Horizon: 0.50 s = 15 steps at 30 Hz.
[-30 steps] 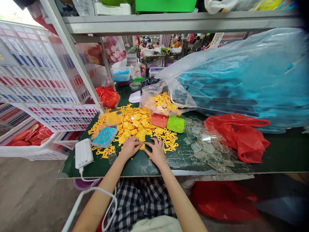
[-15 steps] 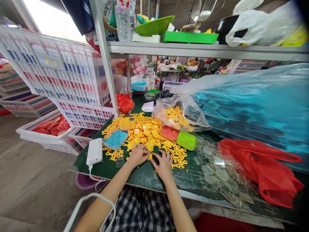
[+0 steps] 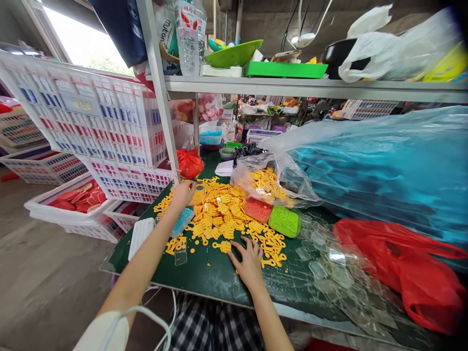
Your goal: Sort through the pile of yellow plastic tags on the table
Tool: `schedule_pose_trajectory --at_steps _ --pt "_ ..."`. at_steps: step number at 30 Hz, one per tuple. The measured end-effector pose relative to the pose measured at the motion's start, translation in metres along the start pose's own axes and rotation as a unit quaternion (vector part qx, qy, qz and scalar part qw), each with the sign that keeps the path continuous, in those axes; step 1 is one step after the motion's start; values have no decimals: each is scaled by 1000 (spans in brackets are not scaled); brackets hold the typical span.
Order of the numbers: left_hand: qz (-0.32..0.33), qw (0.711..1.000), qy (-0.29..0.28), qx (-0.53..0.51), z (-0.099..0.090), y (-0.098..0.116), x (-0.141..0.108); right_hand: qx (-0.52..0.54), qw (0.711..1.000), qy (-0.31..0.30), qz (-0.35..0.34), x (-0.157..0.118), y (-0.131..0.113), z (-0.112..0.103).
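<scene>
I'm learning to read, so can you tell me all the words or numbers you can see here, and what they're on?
"muto": partial black letters on the white bag hanging by the shelf post; the rest is cut off.
Yellow characters on the white crate: too blurred to read.
Label on the clear bottle: red and blue print, too small to read.
Nothing else carries readable text.

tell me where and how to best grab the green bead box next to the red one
Take the green bead box across its short sides, coming from above. It lies flat on the green table, a low rounded block, with its near side clear. The red bead box crowds its left end, so the fingers fit better front and back. The right hand is nearest.
</scene>
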<state>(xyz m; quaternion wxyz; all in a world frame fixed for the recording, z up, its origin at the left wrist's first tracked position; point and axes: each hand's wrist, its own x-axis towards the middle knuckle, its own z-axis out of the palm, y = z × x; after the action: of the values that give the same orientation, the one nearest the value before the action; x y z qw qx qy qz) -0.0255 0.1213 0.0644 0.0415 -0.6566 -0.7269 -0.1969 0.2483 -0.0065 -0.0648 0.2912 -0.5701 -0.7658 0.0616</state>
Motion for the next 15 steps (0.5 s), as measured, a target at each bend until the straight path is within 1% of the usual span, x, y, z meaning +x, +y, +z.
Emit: schedule_pose_trajectory --at_steps 2,3,5,8,11,13,15 --pt "-10 998 -53 37 1 -15 29 4 1000 -3 3 0 0 0" --pt "-9 995 -79 55 5 -19 38 8 1000 -6 2 1 1 0" --pt "-2 988 -122 90 14 -25 49 15 1000 -10 4 1 2 1" --pt "19 977 -169 133 28 -29 54 18 1000 -16 5 1 3 1" --pt "45 966 -199 159 38 -31 57 19 1000 -21 6 2 2 1" --pt "56 962 -206 170 42 -32 59 24 999 -24 9 3 2 0" --pt "58 962 -200 177 44 -33 59 31 999 -27 9 4 2 -1"
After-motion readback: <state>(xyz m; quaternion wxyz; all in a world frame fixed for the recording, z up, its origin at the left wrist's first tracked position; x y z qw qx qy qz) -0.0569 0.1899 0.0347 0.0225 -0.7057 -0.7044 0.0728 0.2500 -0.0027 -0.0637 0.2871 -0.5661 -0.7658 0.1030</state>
